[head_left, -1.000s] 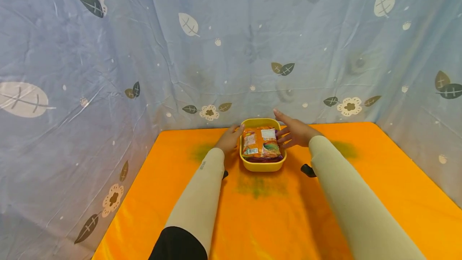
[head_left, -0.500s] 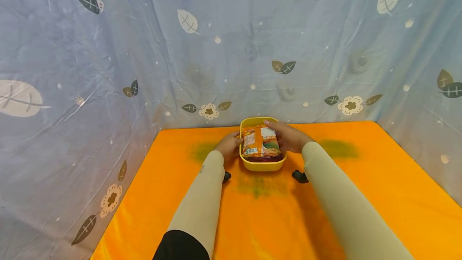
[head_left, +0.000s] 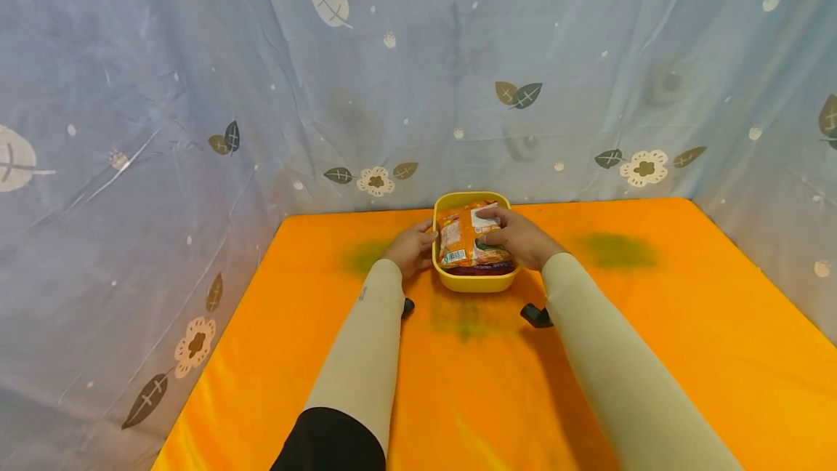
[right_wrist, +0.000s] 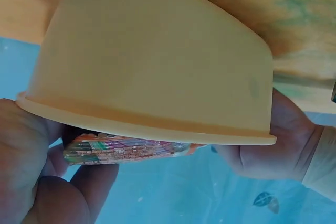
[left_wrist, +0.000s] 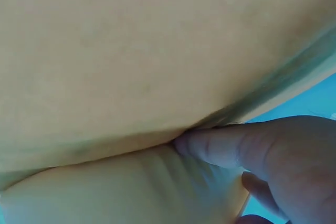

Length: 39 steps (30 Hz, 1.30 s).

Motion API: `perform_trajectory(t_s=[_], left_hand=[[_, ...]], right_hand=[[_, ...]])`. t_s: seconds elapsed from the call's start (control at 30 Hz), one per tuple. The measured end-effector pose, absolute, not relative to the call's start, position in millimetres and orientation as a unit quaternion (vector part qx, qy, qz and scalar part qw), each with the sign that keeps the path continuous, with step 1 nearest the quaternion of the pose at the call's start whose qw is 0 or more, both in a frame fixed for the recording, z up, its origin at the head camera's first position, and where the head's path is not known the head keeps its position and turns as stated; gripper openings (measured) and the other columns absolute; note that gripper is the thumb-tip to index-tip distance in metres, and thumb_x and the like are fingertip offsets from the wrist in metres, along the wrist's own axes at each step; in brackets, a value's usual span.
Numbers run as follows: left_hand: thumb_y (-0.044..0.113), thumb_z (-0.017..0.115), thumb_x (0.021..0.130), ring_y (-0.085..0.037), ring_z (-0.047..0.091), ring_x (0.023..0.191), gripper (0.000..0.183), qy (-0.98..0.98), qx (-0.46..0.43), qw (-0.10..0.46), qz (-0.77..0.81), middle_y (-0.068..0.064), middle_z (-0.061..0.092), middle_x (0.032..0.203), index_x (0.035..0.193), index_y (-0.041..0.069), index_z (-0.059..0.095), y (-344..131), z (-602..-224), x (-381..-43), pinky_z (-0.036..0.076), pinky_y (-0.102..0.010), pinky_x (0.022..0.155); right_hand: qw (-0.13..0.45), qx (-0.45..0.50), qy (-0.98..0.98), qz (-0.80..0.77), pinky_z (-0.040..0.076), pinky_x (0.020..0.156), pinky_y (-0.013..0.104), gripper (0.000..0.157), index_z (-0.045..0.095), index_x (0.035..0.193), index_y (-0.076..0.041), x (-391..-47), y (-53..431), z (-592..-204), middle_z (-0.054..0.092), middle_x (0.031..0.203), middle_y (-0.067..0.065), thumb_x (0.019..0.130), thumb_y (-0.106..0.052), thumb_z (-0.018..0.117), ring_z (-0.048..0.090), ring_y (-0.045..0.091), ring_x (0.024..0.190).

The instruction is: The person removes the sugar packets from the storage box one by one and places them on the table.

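Observation:
In the head view a yellow plastic tub [head_left: 475, 284] stands near the table's back edge. It contains a shiny orange food packet [head_left: 453, 232], with purple wrapping showing under its front edge. My left hand [head_left: 410, 249] grips the tub's left rim; the left wrist view shows its thumb [left_wrist: 220, 145] against the pale tub wall [left_wrist: 136, 51]. My right hand [head_left: 523, 238] reaches over the right rim and grips the packet, thumb and fingers spread over its top. The right wrist view, upside down, has the packet's end [right_wrist: 126, 149] showing beyond the rim, beside the right hand [right_wrist: 31, 177].
An orange cloth [head_left: 471, 398] with greenish stains covers the table. A blue-grey curtain [head_left: 425, 115] printed with leaves and flowers encloses the back and sides. Dark pieces of wrist gear [head_left: 536, 315] show below the forearms.
My right hand has come in from beyond the right rim onto the packet. The left hand's fingers have settled on the left rim. The head view has tilted downward.

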<state>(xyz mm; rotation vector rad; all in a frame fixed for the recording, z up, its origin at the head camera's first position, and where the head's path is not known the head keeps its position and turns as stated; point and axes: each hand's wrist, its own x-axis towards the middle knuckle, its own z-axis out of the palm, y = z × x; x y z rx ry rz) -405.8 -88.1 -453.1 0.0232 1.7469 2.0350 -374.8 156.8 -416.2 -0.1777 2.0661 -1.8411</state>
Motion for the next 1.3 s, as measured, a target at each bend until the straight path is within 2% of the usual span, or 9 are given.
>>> perform_trajectory(t_s=[0.13, 0.43, 0.63, 0.77, 0.97, 1.2, 1.3], left_hand=[[0.022, 0.049, 0.101, -0.023, 0.055, 0.114, 0.052, 0.632, 0.000, 0.233, 0.739, -0.003, 0.052, 0.133, 0.151, 0.029, 0.033, -90.6, -451.7, -405.5, 0.050, -0.042, 0.085], [0.022, 0.051, 0.100, -0.022, 0.053, 0.116, 0.052, 0.626, -0.011, 0.226, 0.746, -0.003, 0.050, 0.134, 0.149, 0.031, 0.036, -93.4, -447.8, -409.1, 0.049, -0.040, 0.087], [0.022, 0.050, 0.101, -0.021, 0.053, 0.116, 0.054, 0.625, -0.018, 0.231, 0.745, -0.005, 0.049, 0.135, 0.150, 0.031, 0.032, -92.8, -440.1, -408.9, 0.049, -0.039, 0.086], [0.022, 0.049, 0.101, -0.021, 0.054, 0.115, 0.052, 0.629, -0.011, 0.236, 0.741, -0.005, 0.050, 0.134, 0.150, 0.031, 0.032, -93.6, -438.2, -408.1, 0.049, -0.040, 0.086], [0.025, 0.049, 0.101, -0.021, 0.054, 0.114, 0.053, 0.635, 0.000, 0.241, 0.734, -0.001, 0.052, 0.132, 0.150, 0.033, 0.031, -95.3, -443.5, -408.5, 0.049, -0.040, 0.086], [0.021, 0.049, 0.101, -0.022, 0.051, 0.118, 0.053, 0.622, -0.008, 0.245, 0.744, -0.004, 0.051, 0.134, 0.150, 0.032, 0.032, -90.8, -450.9, -406.0, 0.048, -0.041, 0.088], [0.022, 0.049, 0.101, -0.022, 0.051, 0.118, 0.053, 0.623, -0.007, 0.245, 0.743, -0.003, 0.049, 0.136, 0.150, 0.033, 0.032, -86.3, -450.6, -403.6, 0.047, -0.042, 0.089]], right_hand=[[0.182, -0.066, 0.729, -0.656, 0.050, 0.085, 0.038, 0.056, 0.041, 0.144, -0.018, -375.2, 154.5, -415.3, 0.014, 0.154, 0.011, 0.093, -0.003, 0.060, 0.055, 0.031, 0.108], [0.166, -0.093, 0.687, -0.702, 0.050, 0.086, 0.039, 0.056, 0.042, 0.145, -0.021, -379.8, 157.1, -415.6, 0.019, 0.153, 0.007, 0.094, -0.001, 0.058, 0.055, 0.032, 0.109], [0.153, -0.078, 0.651, -0.740, 0.049, 0.086, 0.040, 0.056, 0.045, 0.143, -0.025, -379.8, 161.7, -412.6, 0.015, 0.155, 0.001, 0.094, -0.002, 0.059, 0.052, 0.030, 0.113], [0.156, -0.085, 0.638, -0.749, 0.048, 0.087, 0.040, 0.058, 0.042, 0.146, -0.024, -380.5, 163.2, -412.9, 0.009, 0.157, 0.000, 0.095, -0.002, 0.058, 0.052, 0.030, 0.113], [0.141, -0.086, 0.620, -0.767, 0.051, 0.082, 0.036, 0.057, 0.044, 0.144, -0.025, -380.0, 164.6, -420.0, 0.009, 0.157, 0.000, 0.094, -0.002, 0.058, 0.054, 0.029, 0.108], [0.148, -0.094, 0.589, -0.789, 0.050, 0.068, 0.034, 0.056, 0.042, 0.145, -0.027, -372.0, 173.4, -422.6, 0.008, 0.156, -0.002, 0.095, -0.005, 0.057, 0.053, 0.028, 0.105], [0.151, -0.098, 0.584, -0.792, 0.052, 0.072, 0.035, 0.057, 0.042, 0.145, -0.026, -369.4, 179.3, -418.6, 0.015, 0.153, 0.000, 0.095, -0.004, 0.057, 0.052, 0.028, 0.106]])
